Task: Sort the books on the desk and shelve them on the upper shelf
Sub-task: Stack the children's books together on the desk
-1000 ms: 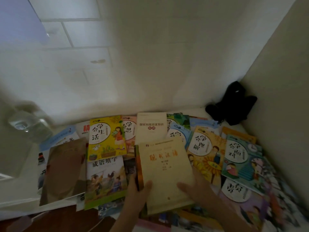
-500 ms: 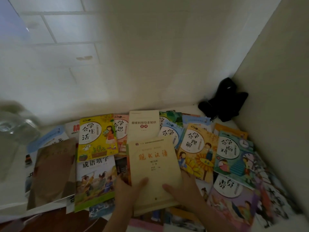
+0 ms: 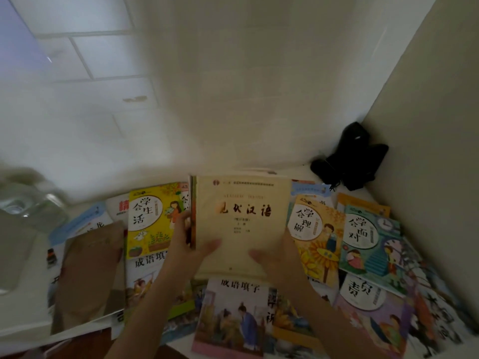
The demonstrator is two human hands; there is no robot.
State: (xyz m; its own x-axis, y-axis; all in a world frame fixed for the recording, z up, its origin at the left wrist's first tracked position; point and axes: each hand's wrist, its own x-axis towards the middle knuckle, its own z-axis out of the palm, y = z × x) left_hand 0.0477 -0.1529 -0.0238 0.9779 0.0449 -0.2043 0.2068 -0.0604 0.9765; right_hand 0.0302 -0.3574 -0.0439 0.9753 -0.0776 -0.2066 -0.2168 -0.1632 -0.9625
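- Cream-covered book (image 3: 242, 224), thick and soft-backed, is clamped between both hands and raised clear of the spread of books on the desk (image 3: 23, 320).
- Left hand (image 3: 185, 251) grips its spine edge, thumb across the front cover and fingers wrapped behind; right hand (image 3: 276, 255) pinches the opposite lower edge the same way.
- Both grips sit low, so most of the book rises above and beyond the thumbs and its top could sag backward; shifting one hand higher would probably steady it for the lift to the shelf.
- Just left of the left hand lies a yellow picture book (image 3: 153, 218); just right of the right hand, an orange picture book (image 3: 317, 237); below both wrists, a pink-edged book (image 3: 233, 317).
- Upper shelf is out of view, so its direction cannot be told.
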